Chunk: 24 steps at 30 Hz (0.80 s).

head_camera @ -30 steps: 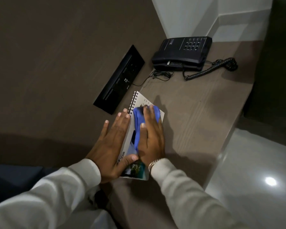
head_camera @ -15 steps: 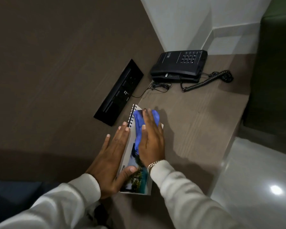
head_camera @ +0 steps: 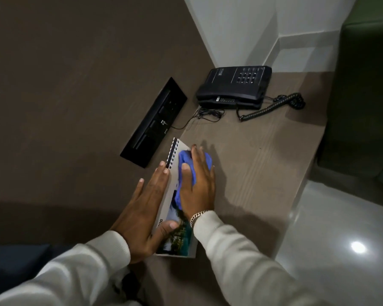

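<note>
**Blue cloth flat on a desk calendar**

The right hand [head_camera: 197, 188] is spread flat, fingers straight, nothing curled. It presses a blue cloth [head_camera: 184, 157] onto the upper half of a spiral-bound calendar [head_camera: 179, 237]. The left hand [head_camera: 144, 208] is flat too, fingers along the calendar's left edge and thumb on the cover. The calendar lies on the brown desk [head_camera: 263, 173], near its left side. Further back are a black socket strip [head_camera: 155, 122] and a black phone [head_camera: 234, 85] with a coiled cord [head_camera: 274, 107].

Cloth [head_camera: 187, 164]: blue. Calendar [head_camera: 179, 237]: white, palm-tree photo, black spiral binding. Telephone [head_camera: 232, 86]: black. Surface [head_camera: 263, 173]: brown wood grain.
</note>
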Motion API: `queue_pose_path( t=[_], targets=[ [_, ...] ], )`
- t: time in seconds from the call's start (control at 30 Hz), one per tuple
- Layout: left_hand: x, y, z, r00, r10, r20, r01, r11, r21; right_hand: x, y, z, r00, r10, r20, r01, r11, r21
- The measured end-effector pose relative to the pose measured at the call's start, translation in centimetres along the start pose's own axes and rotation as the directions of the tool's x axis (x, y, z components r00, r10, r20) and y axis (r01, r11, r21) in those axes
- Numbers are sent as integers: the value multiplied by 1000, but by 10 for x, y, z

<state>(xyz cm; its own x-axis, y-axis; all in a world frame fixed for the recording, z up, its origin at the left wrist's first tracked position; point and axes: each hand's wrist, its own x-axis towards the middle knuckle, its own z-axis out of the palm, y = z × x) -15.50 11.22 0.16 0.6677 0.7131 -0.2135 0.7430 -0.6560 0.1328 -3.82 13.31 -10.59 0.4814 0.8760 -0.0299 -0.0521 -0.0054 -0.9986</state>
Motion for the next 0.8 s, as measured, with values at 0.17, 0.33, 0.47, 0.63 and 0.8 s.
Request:
queue_pose_path(
  t=[0.17, 0.33, 0.47, 0.63, 0.8],
  targets=[
    [0, 0, -1, 1000, -21, 15, 22, 1000, -17, -50, 18, -9, 1000, 17, 25, -17, 1000, -14],
    [-1, 0, 1, 1000, -9, -6, 9, 1000, 4, -37, 5, -3, 995, -103, 14, 101, 993, 64],
    [2, -3, 2, 999, -17, -29, 16, 999, -31, 11, -9, 3, 993, -113, 38, 108, 989, 100],
    [6, -8, 1, 999, -33, -23, 31, 997, -75, 28, 8, 5, 1000, 13, -29, -12, 1000, 14],
    [5, -7, 1, 999, -34, -26, 32, 996, -79, 15, 20, -2, 999, 28, -43, -31, 997, -70]
  ],
)
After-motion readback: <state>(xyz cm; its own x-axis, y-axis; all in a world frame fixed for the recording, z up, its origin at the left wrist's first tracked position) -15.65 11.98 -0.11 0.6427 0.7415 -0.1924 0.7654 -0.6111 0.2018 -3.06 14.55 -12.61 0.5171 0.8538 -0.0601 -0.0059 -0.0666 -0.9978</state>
